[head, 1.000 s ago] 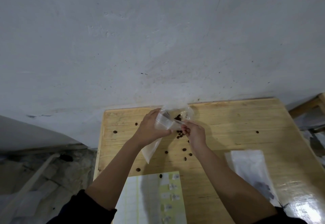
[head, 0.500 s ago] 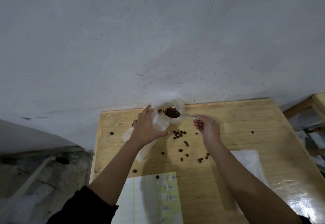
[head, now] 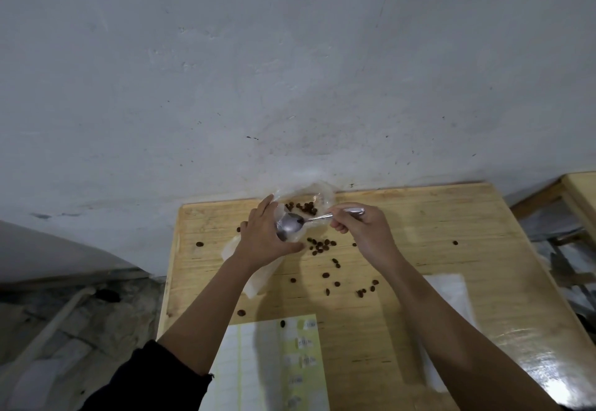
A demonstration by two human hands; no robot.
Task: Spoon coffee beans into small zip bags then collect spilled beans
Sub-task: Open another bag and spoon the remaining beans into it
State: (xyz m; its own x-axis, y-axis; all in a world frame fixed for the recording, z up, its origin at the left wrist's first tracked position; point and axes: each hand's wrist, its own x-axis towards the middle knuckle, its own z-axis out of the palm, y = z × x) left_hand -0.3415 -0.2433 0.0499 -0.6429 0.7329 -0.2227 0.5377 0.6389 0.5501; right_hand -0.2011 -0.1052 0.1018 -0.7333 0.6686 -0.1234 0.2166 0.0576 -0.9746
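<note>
Metal spoon [head: 292,222] pinched in fingers [head: 338,226] of right hand [head: 366,235]; left hand [head: 261,239] grips one zip bag [head: 260,278].

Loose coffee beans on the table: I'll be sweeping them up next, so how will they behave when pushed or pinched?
The loose beans are small, rounded and lie widely scattered, so they will probably roll and skitter when pushed. The wooden table looks smooth and glossy, so little should stop them. Each looks light and hard, likely easy to pinch.

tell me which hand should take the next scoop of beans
Right: the right hand grips the spoon beside the big bag of beans; the left hand holds the small bag.
</note>
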